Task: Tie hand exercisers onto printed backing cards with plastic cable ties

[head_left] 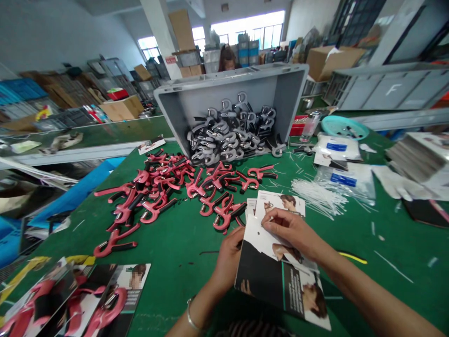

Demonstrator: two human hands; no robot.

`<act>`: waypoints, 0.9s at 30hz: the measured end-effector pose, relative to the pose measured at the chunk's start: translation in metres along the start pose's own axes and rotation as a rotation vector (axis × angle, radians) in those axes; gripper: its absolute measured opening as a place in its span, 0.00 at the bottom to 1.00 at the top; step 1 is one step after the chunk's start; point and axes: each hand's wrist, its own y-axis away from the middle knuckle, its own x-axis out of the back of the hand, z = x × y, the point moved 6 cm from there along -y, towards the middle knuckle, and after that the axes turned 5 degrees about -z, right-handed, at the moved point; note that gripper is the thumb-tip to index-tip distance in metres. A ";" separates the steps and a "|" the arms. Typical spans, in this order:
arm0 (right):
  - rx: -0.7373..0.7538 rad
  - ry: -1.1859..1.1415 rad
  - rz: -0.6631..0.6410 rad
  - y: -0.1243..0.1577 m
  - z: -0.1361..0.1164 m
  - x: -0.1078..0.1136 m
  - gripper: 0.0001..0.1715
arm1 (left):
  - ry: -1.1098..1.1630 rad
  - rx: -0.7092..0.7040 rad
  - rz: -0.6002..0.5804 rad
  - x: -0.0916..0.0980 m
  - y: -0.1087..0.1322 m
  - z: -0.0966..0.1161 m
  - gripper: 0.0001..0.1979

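Observation:
My left hand (228,257) grips the left edge of a printed packaging card (280,285) held over the green table, fingers curled under it. My right hand (291,229) rests on top of the card, fingers pinched on its upper white part near a small hole. More cards (280,202) lie just beyond it. A heap of pink hand grippers (168,187) spreads across the table ahead and to the left. Grey hand grippers (231,135) spill from a tipped grey crate (196,100).
White cable ties (317,194) lie to the right, beside plastic bags (338,152) and a teal bowl (343,126). Finished carded pink grippers (80,299) sit at the near left. A stack of cards (417,159) stands at the far right. A person (227,58) sits behind the crate.

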 end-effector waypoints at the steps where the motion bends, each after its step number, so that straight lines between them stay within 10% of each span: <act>1: 0.039 0.021 -0.001 0.002 0.000 -0.001 0.16 | 0.042 0.015 0.010 -0.001 0.001 -0.001 0.08; 11: 0.144 0.222 -0.097 0.017 -0.003 -0.020 0.13 | 0.427 0.260 0.080 0.000 0.018 -0.011 0.21; 20: 0.296 0.275 -0.145 0.027 -0.005 -0.036 0.05 | -0.027 0.275 0.077 0.011 0.021 0.002 0.18; 23: 0.266 0.287 -0.191 0.034 -0.005 -0.038 0.05 | -0.127 0.272 -0.107 0.005 0.013 0.000 0.14; 27: 0.318 0.413 -0.062 0.039 -0.026 -0.006 0.04 | 0.010 0.356 -0.037 0.018 0.015 -0.008 0.15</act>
